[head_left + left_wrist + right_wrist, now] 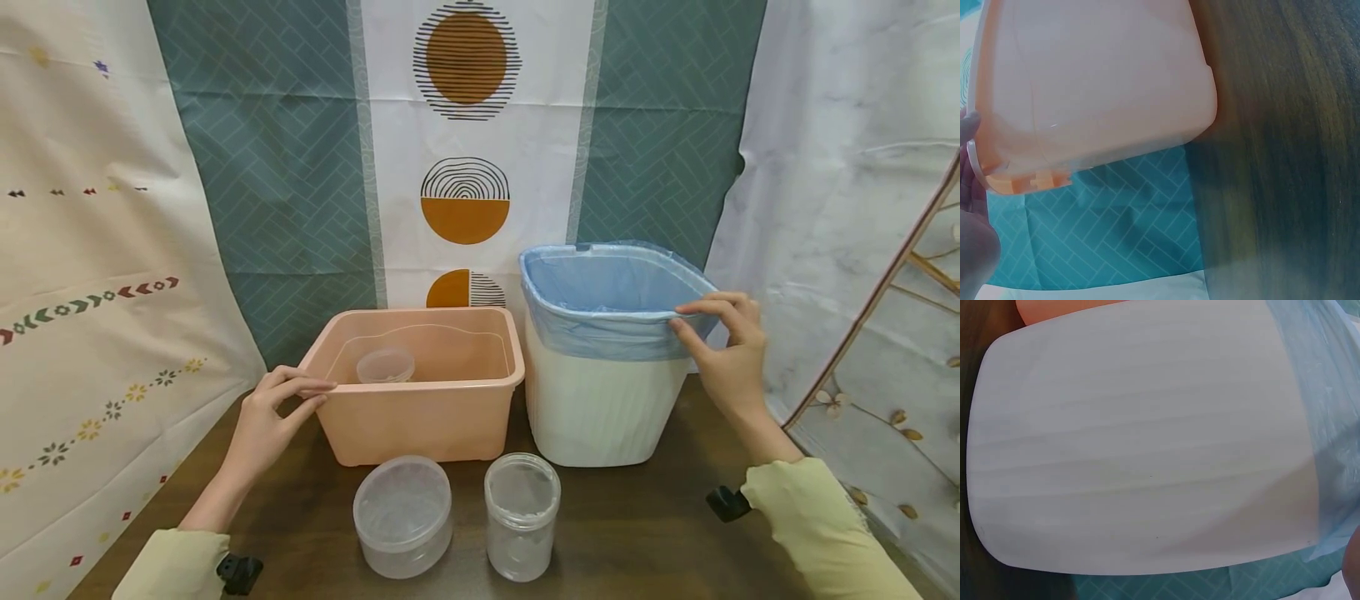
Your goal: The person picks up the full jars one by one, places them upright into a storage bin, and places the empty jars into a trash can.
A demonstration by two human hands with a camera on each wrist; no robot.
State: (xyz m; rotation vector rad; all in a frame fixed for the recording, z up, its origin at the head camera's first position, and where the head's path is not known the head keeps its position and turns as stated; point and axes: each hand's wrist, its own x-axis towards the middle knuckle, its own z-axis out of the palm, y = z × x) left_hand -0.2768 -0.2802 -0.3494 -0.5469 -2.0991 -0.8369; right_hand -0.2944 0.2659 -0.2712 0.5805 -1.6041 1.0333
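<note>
A: State of the left hand (273,410)?
B: Pinching the front-left corner of the tub (420,425), smooth peach plastic, rectangular.
A: Right hand (733,354)?
B: Pinching the crinkled blue film liner (607,336) at the front-right edge of the bin (607,412), white, faintly ribbed.
A: Location?
B: Tub and bin: side by side on the wood-grain counter (626,542), behind a squat jar (403,517) and a tall jar (522,517), both translucent cylinders.
</note>
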